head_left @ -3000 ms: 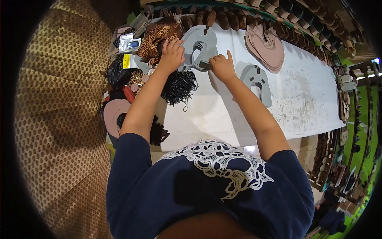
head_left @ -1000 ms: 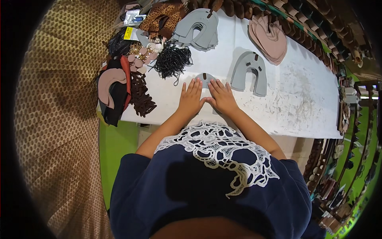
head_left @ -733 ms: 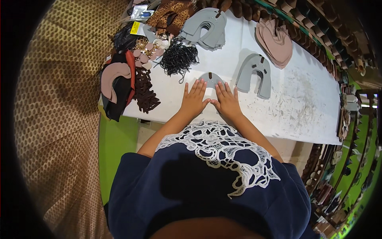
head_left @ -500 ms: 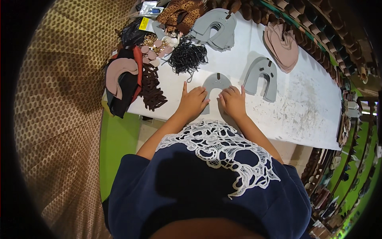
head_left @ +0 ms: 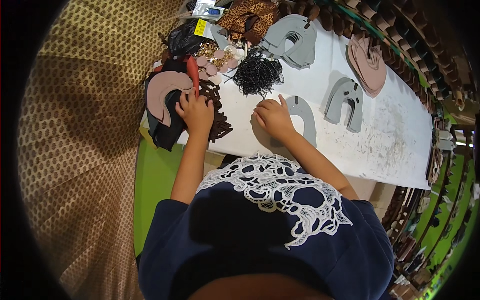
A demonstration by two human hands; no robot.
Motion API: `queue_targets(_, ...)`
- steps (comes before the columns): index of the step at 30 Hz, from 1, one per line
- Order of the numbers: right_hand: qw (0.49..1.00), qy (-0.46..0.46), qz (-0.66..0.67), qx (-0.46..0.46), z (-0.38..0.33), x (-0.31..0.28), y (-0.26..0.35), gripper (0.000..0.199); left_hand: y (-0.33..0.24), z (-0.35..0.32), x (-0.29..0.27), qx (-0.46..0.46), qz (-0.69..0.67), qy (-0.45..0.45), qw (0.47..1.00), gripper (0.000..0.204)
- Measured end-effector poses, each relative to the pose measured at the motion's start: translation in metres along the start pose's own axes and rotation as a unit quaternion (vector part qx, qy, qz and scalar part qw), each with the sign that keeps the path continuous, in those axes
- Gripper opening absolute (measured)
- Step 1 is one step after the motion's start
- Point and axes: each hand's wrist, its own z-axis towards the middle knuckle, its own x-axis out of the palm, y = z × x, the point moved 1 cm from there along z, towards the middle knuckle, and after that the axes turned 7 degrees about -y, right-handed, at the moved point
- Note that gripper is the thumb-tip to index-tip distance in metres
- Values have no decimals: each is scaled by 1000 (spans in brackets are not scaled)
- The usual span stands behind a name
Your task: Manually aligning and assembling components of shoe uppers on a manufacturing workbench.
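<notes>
Above the left of the table, my left hand (head_left: 197, 114) has its fingers apart. Its fingertips reach the border between a pink curved piece (head_left: 156, 100) and a pile of small dark brown strips (head_left: 220, 127); I cannot tell whether they touch either. Beneath the pink piece lies black folded material (head_left: 172, 131), with a red edge piece (head_left: 193, 75) beside it. My right hand (head_left: 275, 119) is over the table with its thumb apart from slightly bent fingers, and no object shows in it. Right beside it a grey U-shaped piece (head_left: 306, 117) lies flat, partly covered by my wrist.
Farther back are a tangle of black beaded strands (head_left: 257, 75), pink discs with gold chains (head_left: 212, 62) and a grey U-shaped stack (head_left: 295, 47). Another grey stack (head_left: 345, 107) and pink pieces (head_left: 367, 70) lie right on the white table (head_left: 390, 145). Racks of footwear (head_left: 400, 45) line the far side.
My left hand has left the grey U-shaped piece and moved left to the brown strips and pink piece. My right hand has shifted left off that piece. The whole view has swung slightly.
</notes>
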Motion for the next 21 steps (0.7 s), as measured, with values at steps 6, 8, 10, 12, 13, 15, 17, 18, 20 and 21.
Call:
queue_targets(6, 1000, -4, -8, 28, 0, 9, 1, 11, 8, 11, 3, 15, 33, 31, 999, 16)
queue_targets(8, 999, -11, -11, 40, 1, 9, 1, 11, 5, 14, 2, 9, 29, 7, 1000, 13)
queue_targets(10, 998, -24, 9, 56, 2, 9, 2, 11, 1, 16, -8, 14, -9, 4, 1000, 13)
queue_targets(12, 996, -38, 29, 71, 2, 5, 2, 12, -8, 16, -11, 23, -49, 3, 999, 13)
queue_targets(13, 994, -49, 53, 77, 4, 2, 3, 14, -12, 15, -12, 17, -128, 5, 992, 11)
queue_targets(15, 982, -27, 147, 112, 10, -7, 3, 16, -20, 13, -10, 15, -207, 8, 978, 9)
queue_targets(17, 960, -5, 239, 145, 14, -16, 6, 19, -32, 11, -5, 23, -347, 66, 935, 11)
queue_targets(18, 937, -8, 298, 182, 14, -21, 9, 21, -39, 8, -4, 16, -358, 104, 928, 13)
queue_targets(20, 902, -18, 368, 225, 11, -23, 3, 22, -58, 5, -3, 53, -403, 109, 907, 15)
queue_targets(21, 902, -23, 366, 229, 8, -23, -4, 22, -66, 2, 1, 62, -419, 119, 898, 15)
